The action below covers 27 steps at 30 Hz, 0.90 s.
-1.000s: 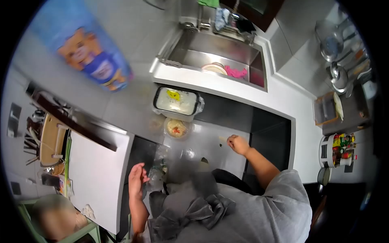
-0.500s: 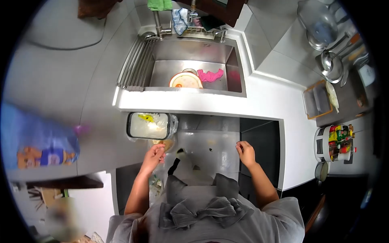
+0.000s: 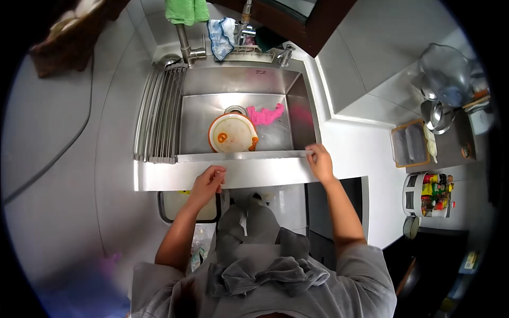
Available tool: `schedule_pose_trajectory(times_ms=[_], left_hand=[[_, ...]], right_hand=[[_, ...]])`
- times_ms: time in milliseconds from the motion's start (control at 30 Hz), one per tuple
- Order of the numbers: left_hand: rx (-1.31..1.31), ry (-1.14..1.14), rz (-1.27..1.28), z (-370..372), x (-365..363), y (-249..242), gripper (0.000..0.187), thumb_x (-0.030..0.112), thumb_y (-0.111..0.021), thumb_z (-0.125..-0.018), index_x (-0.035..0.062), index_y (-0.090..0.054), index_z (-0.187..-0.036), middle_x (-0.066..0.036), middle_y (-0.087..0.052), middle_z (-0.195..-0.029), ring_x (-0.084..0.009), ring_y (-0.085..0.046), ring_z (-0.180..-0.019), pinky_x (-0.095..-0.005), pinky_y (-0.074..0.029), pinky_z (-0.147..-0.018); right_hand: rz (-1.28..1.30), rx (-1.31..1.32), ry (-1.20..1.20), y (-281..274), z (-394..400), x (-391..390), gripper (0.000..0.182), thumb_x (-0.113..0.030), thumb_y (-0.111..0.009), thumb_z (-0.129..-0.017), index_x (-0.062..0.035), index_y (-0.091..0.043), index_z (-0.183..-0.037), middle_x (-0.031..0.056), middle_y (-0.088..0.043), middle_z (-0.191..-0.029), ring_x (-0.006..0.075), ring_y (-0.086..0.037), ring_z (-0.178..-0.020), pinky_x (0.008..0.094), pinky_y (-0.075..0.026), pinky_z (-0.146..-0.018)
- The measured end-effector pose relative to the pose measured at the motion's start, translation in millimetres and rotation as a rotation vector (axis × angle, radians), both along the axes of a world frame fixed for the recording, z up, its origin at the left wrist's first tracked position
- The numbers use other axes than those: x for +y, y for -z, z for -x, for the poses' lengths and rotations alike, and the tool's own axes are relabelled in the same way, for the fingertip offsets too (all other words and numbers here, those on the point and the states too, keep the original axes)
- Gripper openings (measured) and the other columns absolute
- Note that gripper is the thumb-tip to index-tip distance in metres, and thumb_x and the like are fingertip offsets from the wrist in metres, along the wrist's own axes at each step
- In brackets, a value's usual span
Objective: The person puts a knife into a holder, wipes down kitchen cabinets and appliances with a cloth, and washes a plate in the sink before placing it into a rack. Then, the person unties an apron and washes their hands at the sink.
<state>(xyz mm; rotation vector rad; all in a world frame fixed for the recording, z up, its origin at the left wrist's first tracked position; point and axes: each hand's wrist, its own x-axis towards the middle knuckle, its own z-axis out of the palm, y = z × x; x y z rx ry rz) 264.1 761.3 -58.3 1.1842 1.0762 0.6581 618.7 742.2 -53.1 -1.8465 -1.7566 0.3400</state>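
My left hand [image 3: 208,185] is over the white front ledge [image 3: 254,174] of the sink, its fingers curled together; whether anything small is between them is hidden. My right hand [image 3: 319,160] is at the sink's front right corner, fingers bent and thumb near the index finger, what they hold too small to make out. Inside the steel sink [image 3: 201,108] lies a round white dish [image 3: 236,132] with an orange rim, beside the drain. A pink cloth [image 3: 265,115] lies to its right. Neither hand touches the dish or cloth.
A roll-up rack [image 3: 158,114] covers the sink's left side. Behind are a faucet [image 3: 196,53], a green towel [image 3: 186,10] and a blue-white cloth [image 3: 221,38]. Below the ledge is a black-rimmed bin [image 3: 175,208]. Seasonings [image 3: 436,195] and a clear container [image 3: 411,144] stand right.
The view has moved closer to the sink. Both hands have moved forward, from below the counter to its front ledge and the sink edge. The dish shows more fully.
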Motion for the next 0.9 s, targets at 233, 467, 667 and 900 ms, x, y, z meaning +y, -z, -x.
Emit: schedule_pose_trajectory(times_ms=[233,467,667,900], left_hand=[[0.02,-0.296,0.059,32,-16,13,0.018,0.015,-0.046,-0.088,0.0034,-0.051,-0.099,-0.001,-0.051,-0.07,-0.0059,-0.046,-0.055,-0.0198,-0.04,-0.052],[0.107,-0.499,0.21,33,-20,7,0.021,0.017,-0.047,-0.088,0.0024,-0.051,-0.103,-0.001,-0.052,-0.074,-0.0058,-0.048,-0.061,-0.0196,-0.042,-0.056],[-0.048,-0.275,0.193,-36,56,27,0.025,0.019,-0.049,-0.087,0.007,-0.049,-0.109,-0.003,-0.053,-0.094,-0.0109,-0.052,-0.082,-0.0243,-0.044,-0.065],[-0.895,-0.343,0.959,-136,181,46,0.051,0.044,-0.046,-0.084,0.0054,-0.038,-0.116,-0.011,-0.054,-0.101,-0.0232,-0.056,-0.085,-0.0352,-0.049,-0.063]], right_hand=[[0.44,0.07,0.106,144,-6,207,0.042,-0.01,-0.065,-0.066,-0.009,-0.053,-0.106,0.0149,-0.055,-0.098,0.0263,-0.058,-0.083,0.0329,-0.046,-0.074],[0.531,-0.323,-0.119,258,9,268,0.058,-0.025,-0.063,-0.067,-0.0127,-0.044,-0.12,0.0175,-0.057,-0.1,0.0296,-0.053,-0.097,0.0347,-0.038,-0.09],[0.249,-0.143,-0.219,213,1,243,0.016,-0.011,-0.063,-0.066,-0.0083,-0.06,-0.081,0.0131,-0.058,-0.083,0.028,-0.054,-0.08,0.0362,-0.045,-0.07],[0.091,0.342,-0.55,14,71,167,0.019,0.0,-0.067,-0.062,-0.0029,-0.056,-0.078,0.0089,-0.044,-0.084,0.02,-0.052,-0.072,0.0278,-0.045,-0.06]])
